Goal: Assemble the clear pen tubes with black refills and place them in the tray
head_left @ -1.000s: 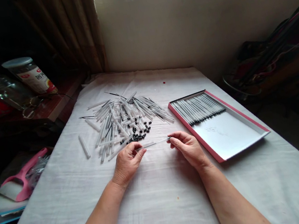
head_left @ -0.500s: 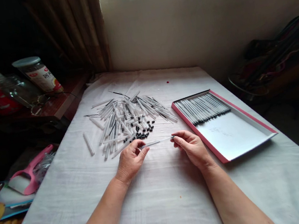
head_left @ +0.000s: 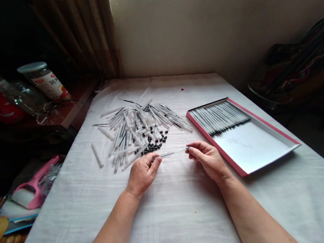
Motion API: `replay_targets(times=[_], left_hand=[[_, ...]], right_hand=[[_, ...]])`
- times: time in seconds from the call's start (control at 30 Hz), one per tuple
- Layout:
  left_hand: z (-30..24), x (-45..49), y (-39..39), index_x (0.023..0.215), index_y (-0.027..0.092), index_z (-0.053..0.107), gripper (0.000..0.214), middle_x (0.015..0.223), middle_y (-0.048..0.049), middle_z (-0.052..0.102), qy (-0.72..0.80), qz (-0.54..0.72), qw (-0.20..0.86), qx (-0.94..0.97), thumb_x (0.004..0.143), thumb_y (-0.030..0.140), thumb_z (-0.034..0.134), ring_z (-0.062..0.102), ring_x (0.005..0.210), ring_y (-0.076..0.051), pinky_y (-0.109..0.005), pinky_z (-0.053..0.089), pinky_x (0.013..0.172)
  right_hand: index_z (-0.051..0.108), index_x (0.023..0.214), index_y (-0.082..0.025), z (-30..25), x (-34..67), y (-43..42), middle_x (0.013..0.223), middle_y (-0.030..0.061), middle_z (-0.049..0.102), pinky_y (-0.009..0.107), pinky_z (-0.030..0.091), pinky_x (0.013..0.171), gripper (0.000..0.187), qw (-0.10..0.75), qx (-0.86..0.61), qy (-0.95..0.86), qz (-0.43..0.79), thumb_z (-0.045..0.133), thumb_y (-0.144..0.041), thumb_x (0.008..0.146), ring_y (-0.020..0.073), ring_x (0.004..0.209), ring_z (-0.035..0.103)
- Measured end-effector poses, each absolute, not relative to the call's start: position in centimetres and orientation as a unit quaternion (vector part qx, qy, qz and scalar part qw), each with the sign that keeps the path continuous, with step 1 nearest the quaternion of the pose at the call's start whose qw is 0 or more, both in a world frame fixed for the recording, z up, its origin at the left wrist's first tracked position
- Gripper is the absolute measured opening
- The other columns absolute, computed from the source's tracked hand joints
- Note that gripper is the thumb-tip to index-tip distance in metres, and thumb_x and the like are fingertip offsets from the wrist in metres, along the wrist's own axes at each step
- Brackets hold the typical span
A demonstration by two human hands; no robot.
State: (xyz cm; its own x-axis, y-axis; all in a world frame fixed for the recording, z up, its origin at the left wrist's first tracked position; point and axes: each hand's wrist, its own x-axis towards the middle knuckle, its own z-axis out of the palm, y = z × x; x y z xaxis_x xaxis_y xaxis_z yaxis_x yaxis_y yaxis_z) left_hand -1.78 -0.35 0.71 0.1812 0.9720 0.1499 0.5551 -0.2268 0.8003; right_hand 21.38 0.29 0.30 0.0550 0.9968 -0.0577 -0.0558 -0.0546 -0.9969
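A slender, whitish pen (head_left: 171,152) spans the gap between my two hands, level above the cloth. My left hand (head_left: 145,170) pinches its left end between thumb and fingers, which hide that end. At the other end, my right hand (head_left: 204,156) closes thumb and fingertips on the pen near a small dark tip. Whether barrel and refill are both there cannot be made out. Just beyond my left hand lies a loose heap of translucent pen barrels (head_left: 133,128), with thin dark refills among them. Small black plugs (head_left: 155,145) are scattered along the heap's near side.
Right of my right hand lies a shallow pink-edged box lid (head_left: 216,151), with a row of black-ended pens (head_left: 220,116) inside. One barrel (head_left: 97,155) lies apart at left. Jars (head_left: 46,82) stand on a side table; a pink-handled tool (head_left: 37,186) sits beside the table.
My left hand has shifted very slightly to the right along the pen. My right hand keeps its pinch, and the heap and box lid look the same.
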Motion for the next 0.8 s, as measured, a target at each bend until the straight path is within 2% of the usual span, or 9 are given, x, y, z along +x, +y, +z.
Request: replay_targets(times=[0.1, 0.3, 0.47, 0.6, 0.8], left_hand=[[0.72, -1.87, -0.36, 0.074, 0.019, 0.067, 0.034, 0.063, -0.0007, 0.063, 0.53, 0.331, 0.306, 0.718, 0.09, 0.041, 0.047, 0.057, 0.061, -0.014, -0.024, 0.042, 0.062], [-0.06, -1.72, -0.33, 0.085, 0.02, 0.065, 0.016, 0.075, -0.0004, 0.066, 0.557, 0.369, 0.313, 0.675, 0.081, 0.035, 0.062, 0.057, 0.064, -0.013, -0.024, 0.045, 0.063], [-0.11, -1.55, -0.28, 0.084, 0.02, 0.065, 0.011, 0.076, 0.0002, 0.065, 0.555, 0.393, 0.294, 0.671, 0.079, 0.03, 0.063, 0.055, 0.062, -0.012, -0.023, 0.046, 0.063], [0.11, -1.5, -0.49, 0.085, 0.02, 0.065, 0.01, 0.077, 0.0003, 0.065, 0.54, 0.385, 0.289, 0.69, 0.08, 0.029, 0.063, 0.056, 0.061, -0.012, -0.023, 0.046, 0.062], [0.18, -1.39, -0.88, 0.088, 0.021, 0.066, 0.01, 0.083, -0.0007, 0.068, 0.498, 0.358, 0.265, 0.744, 0.082, 0.029, 0.063, 0.058, 0.064, -0.012, -0.024, 0.046, 0.065]], right_hand=[[0.07, 0.086, -0.018, 0.18, 21.46, 0.32, 0.073, 0.0052, 0.071, 0.025, 0.043, 0.053, 0.035, 0.512, -0.511, -0.459, 0.515, 0.076, -0.047, 0.068, 0.0136, 0.059, 0.058], [0.069, 0.089, -0.017, -0.02, 21.33, 0.44, 0.074, 0.0057, 0.071, 0.025, 0.043, 0.052, 0.036, 0.508, -0.508, -0.463, 0.519, 0.075, -0.046, 0.068, 0.0139, 0.06, 0.059], [0.067, 0.088, -0.017, 0.16, 21.22, 0.51, 0.073, 0.006, 0.07, 0.024, 0.042, 0.049, 0.038, 0.499, -0.512, -0.472, 0.515, 0.073, -0.049, 0.068, 0.0139, 0.059, 0.058], [0.065, 0.091, -0.018, 0.34, 21.1, 0.25, 0.071, 0.003, 0.067, 0.023, 0.042, 0.048, 0.037, 0.468, -0.517, -0.518, 0.495, 0.07, -0.048, 0.072, 0.0126, 0.056, 0.056], [0.072, 0.081, -0.019, 0.28, 20.61, -0.31, 0.08, 0.0057, 0.074, 0.031, 0.051, 0.072, 0.02, 0.362, -0.498, -0.671, 0.413, 0.067, -0.038, 0.076, 0.0199, 0.074, 0.066]])
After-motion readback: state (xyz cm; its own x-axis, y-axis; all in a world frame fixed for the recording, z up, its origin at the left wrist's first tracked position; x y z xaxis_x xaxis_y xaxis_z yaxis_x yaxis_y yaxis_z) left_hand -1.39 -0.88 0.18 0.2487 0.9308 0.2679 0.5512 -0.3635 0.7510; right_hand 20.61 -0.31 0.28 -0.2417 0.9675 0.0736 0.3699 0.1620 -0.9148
